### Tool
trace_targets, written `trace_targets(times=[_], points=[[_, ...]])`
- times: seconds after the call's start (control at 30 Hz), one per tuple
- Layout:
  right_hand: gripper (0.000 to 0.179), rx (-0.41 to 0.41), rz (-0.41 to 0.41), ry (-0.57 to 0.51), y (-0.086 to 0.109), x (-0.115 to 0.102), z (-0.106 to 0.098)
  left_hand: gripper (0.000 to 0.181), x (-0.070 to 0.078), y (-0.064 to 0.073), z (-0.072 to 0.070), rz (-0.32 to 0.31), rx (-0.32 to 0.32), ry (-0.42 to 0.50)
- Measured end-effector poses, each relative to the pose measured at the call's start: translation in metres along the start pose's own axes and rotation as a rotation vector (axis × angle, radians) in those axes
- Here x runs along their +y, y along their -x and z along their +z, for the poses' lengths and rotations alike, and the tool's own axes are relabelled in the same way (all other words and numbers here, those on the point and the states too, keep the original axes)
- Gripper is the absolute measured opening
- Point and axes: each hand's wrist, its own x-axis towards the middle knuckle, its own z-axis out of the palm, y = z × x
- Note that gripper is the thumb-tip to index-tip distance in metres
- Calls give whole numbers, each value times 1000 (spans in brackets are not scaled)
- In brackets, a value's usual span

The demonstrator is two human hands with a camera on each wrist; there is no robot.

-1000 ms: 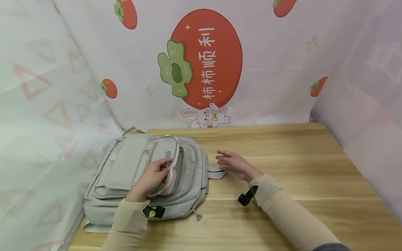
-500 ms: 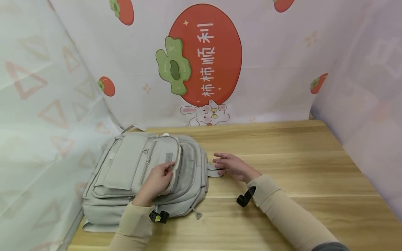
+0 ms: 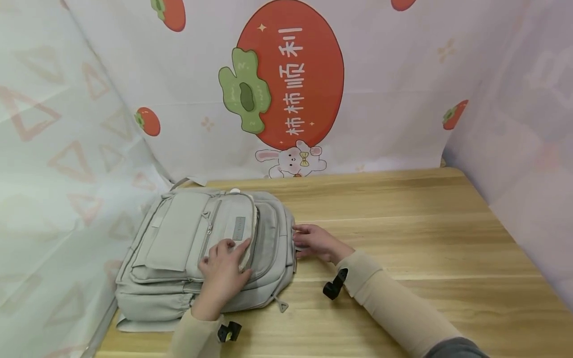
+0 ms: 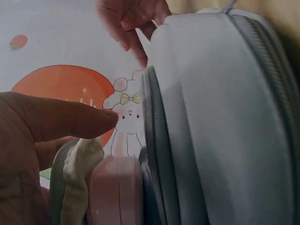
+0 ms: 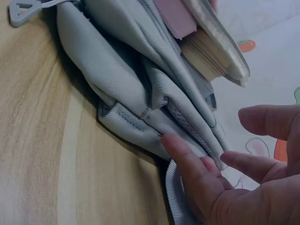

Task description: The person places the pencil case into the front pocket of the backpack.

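Note:
A light grey backpack [image 3: 179,233] lies on its back on the table, its top end toward the right. Its front pocket is unzipped, and the pocket's flap [image 3: 233,223] stands slightly lifted. Inside that pocket a pink, box-like object [image 4: 117,187] shows, with a tan layered thing [image 5: 204,54] beside it. My left hand [image 3: 221,276] is spread at the flap's edge, fingers over the flap and thumb apart from them. My right hand [image 3: 320,243] reaches to the bag's top end beside the carry loop [image 5: 176,192], fingers loosely extended and fingertips at the fabric.
The wooden table [image 3: 403,233] extends to the right of the bag. A zipper pull [image 3: 282,306] with a triangular tab hangs from the near side. A printed cloth [image 3: 380,99] hangs behind the table, with white cloth at both sides.
My left hand has let go of the pocket flap's edge and spread its fingers; the flap has sunk lower. My right hand has moved left to the bag's top end.

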Motion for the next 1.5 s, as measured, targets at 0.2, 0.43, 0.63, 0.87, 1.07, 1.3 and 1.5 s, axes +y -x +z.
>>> trace_targets(times=[0.2,0.43,0.63,0.87,1.07,1.3,1.5], points=[[51,44,7,-16,5,1,-1,72,-3,4,6,84,9,-69],[51,53,4,-66,4,1,1,69,-19,-19,11,205,23,7],[51,56,2,-110,0,-1,8,63,-33,-35,9,241,20,26],[50,71,-3,-77,-12,-11,16,62,-40,-47,7,219,-9,26],[50,22,-45,-8,-26,-14,16,65,-47,-61,3,184,-53,18],[48,31,-162,374,-4,-8,-12,63,-37,-50,1,254,14,89],[53,36,-367,866,37,-11,-41,66,3,-38,6,488,13,177]])
